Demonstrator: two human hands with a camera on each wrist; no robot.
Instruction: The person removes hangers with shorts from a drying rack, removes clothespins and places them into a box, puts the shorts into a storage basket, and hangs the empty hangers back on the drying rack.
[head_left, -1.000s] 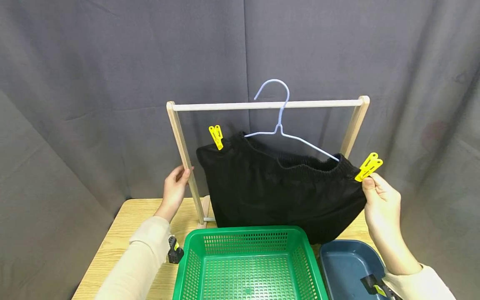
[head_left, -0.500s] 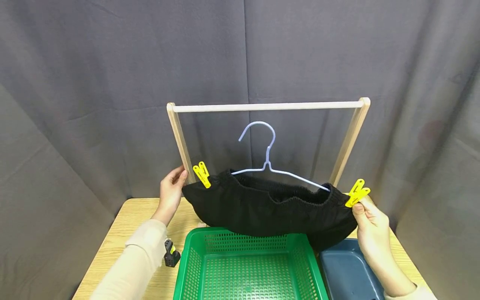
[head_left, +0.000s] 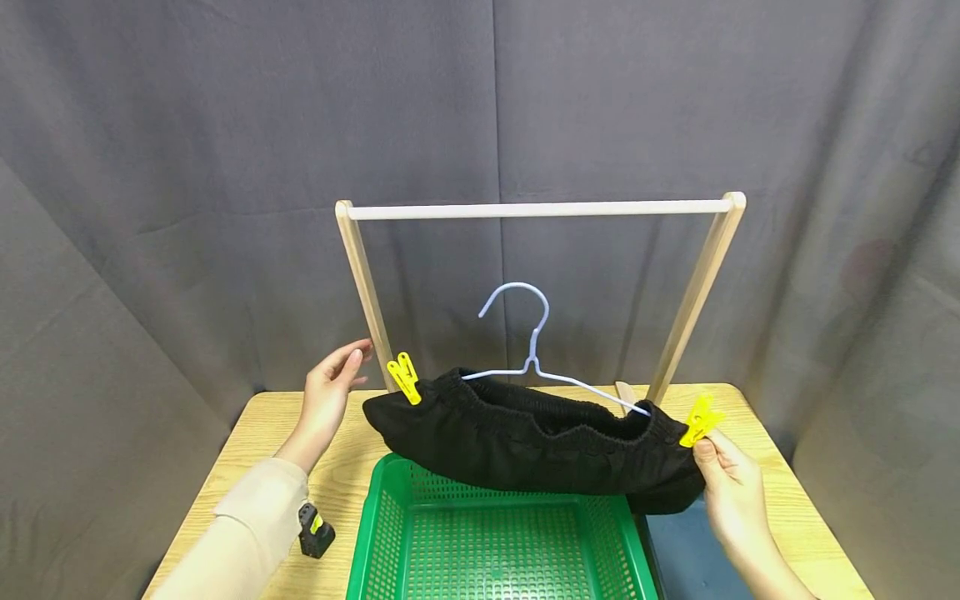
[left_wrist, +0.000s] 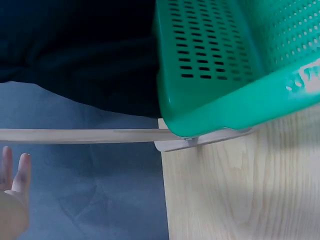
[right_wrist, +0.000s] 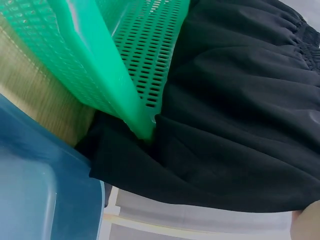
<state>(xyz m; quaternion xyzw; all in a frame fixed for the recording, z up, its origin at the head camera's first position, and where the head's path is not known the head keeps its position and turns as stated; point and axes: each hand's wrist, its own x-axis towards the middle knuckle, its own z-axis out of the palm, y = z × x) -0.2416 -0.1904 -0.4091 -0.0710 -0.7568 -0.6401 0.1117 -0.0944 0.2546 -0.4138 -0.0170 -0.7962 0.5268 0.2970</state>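
A black elastic-waisted garment [head_left: 540,458] lies sagging over the far rim of the green basket. Inside its waistband sits a pale lilac hanger [head_left: 534,362], hook upward and below the rack bar [head_left: 540,210]. Two yellow clothespins are clipped near the waist, the left clothespin [head_left: 405,379] and the right clothespin [head_left: 701,421]. My right hand [head_left: 731,487] pinches the garment's right edge just below its clothespin. Beside the rack's left post [head_left: 366,287], my left hand [head_left: 327,396] is held with fingers loosely extended and nothing in them; the left wrist view shows its fingers [left_wrist: 22,170] apart from the post.
The green perforated basket [head_left: 639,558] stands at the front, and a blue tub [head_left: 686,546] is to its right, partly hidden by garment and hand. Grey curtains [head_left: 187,208] hang behind the wooden table [head_left: 345,467].
The garment and hanger have come down from rack-bar height toward the basket, the hook now below the bar. My right hand lowered with them; my left hand let go of the rack's post.
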